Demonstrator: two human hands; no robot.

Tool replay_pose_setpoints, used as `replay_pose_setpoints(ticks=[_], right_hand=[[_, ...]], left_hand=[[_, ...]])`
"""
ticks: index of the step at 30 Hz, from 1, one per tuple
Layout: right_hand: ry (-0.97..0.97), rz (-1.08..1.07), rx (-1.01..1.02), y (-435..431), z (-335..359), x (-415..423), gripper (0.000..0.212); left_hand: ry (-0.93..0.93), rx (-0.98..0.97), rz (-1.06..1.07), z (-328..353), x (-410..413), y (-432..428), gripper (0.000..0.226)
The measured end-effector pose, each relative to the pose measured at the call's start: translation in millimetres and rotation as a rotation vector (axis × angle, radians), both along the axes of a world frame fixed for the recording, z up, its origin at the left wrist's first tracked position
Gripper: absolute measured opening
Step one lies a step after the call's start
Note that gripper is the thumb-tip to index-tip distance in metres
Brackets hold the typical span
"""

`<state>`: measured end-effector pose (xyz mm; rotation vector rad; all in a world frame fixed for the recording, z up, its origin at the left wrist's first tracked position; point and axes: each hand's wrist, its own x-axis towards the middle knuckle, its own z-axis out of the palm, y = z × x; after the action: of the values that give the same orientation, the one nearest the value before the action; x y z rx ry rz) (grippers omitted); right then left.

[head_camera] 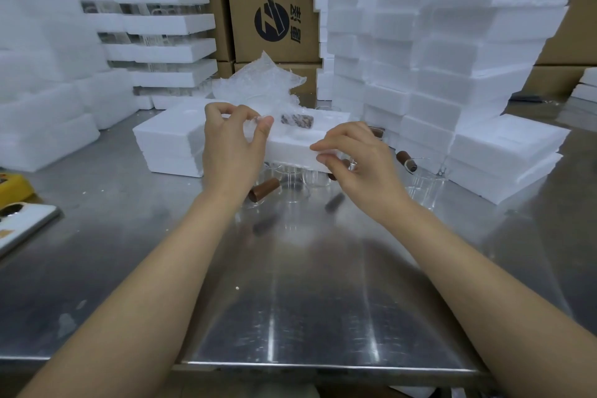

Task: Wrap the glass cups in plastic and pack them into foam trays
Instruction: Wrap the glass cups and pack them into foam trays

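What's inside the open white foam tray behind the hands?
In the white foam tray, one mottled brown cup handle shows beside crumpled clear plastic film. The left hand, pinching that film, and the right hand cover parts of the tray. The glass itself cannot be made out.

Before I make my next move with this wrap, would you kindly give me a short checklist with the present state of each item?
1. Left hand pinches the plastic: ok.
2. Right hand also holds plastic: cannot tell; its fingers are curled, but no film shows between them.
3. Tray lies flat on the table, close to both hands: ok.
4. Free pocket in the tray: cannot tell; hands and plastic hide most of its top.
5. More cups at hand: ok, several stand beside the tray.
6. Cup under the plastic fully wrapped: cannot tell; only a brown handle shows.
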<state>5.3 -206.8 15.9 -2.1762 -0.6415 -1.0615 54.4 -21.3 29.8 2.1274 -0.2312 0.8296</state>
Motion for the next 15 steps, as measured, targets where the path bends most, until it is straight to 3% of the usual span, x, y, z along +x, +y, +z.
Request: replay_pose_setpoints(ticks=[6,10,15], right_hand=[[0.09,-0.017,0.026,-1.2,2.8,0.0,0.016],[0.109,-0.06,0.029,-1.5,3.6,0.7,0.023],[0.1,-0.223,-0.075,-15.3,11.9,-1.3,0.03]], left_hand=[[0.007,0.004,0.005,0.1,3.7,1.2,0.045],[-0.054,0.086,0.035,0.0,-0.2,3.6,0.038],[0.07,0.14,-0.016,-0.8,-3.4,-0.4,0.04]])
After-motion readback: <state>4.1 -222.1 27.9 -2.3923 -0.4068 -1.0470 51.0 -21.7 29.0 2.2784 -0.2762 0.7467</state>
